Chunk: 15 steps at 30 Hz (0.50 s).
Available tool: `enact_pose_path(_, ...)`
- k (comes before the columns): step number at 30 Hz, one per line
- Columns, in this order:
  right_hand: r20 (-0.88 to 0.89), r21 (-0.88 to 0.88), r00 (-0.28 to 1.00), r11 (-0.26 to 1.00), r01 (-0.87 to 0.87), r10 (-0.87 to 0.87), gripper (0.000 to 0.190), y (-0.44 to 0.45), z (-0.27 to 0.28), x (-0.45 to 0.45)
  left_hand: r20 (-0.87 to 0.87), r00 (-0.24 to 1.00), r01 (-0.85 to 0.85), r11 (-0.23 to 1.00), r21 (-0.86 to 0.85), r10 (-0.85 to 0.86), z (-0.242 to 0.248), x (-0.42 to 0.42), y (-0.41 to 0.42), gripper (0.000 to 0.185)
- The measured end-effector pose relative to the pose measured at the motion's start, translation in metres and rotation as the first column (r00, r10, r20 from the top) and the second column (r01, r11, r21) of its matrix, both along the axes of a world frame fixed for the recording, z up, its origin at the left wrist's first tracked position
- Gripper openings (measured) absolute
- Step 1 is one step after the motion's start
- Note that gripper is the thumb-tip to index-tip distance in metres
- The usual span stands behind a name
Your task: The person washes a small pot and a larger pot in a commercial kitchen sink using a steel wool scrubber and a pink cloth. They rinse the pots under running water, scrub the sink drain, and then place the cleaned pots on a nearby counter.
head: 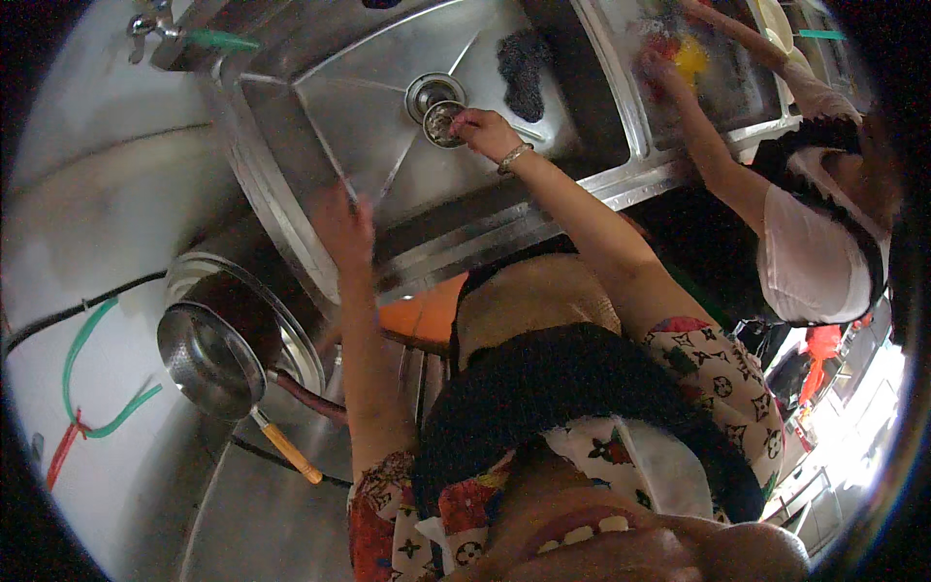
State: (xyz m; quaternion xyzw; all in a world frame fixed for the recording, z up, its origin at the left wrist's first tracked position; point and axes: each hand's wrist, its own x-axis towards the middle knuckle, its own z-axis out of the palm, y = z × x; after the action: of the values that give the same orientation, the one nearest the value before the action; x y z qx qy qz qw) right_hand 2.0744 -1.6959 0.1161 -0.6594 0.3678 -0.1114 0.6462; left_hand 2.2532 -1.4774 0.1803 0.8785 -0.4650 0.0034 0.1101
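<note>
My right hand [489, 135], with a bracelet at the wrist, pinches the rim of a round metal sink strainer basket [441, 125]. Bits of debris seem to lie in the basket. It hangs beside the drain opening [434, 94], partly overlapping it in view, in a stainless steel sink basin [364, 131]. My left hand [345, 227] is motion-blurred over the basin's near left side. Whether its fingers hold anything is unclear. A dark scouring mesh [524, 76] lies on the basin floor to the right of the drain.
A co-worker's hands [660, 71] handle red and yellow items [689, 60] in the adjoining basin. At left, a perforated metal pan [211, 360] with a wooden handle rests against other cookware. A tap [156, 33] with a green hose [222, 39] stands at the upper left.
</note>
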Motion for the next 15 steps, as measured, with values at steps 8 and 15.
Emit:
enact_pose_path(8, 0.066, -0.014, 0.997, 0.999, -0.041, 0.042, 0.016, 0.015, 0.021, -0.029, -0.941, 0.339, -0.45, 0.877, -0.171, -0.009, -0.025, -0.089, -0.088, 0.044)
enact_pose_path(15, 0.165, -0.57, 0.969, 0.783, 0.247, -0.185, 0.02, 0.029, 0.047, -0.033, -0.998, 0.012, -0.626, 0.778, -0.051, -0.056, -0.027, -0.084, -0.092, 0.042)
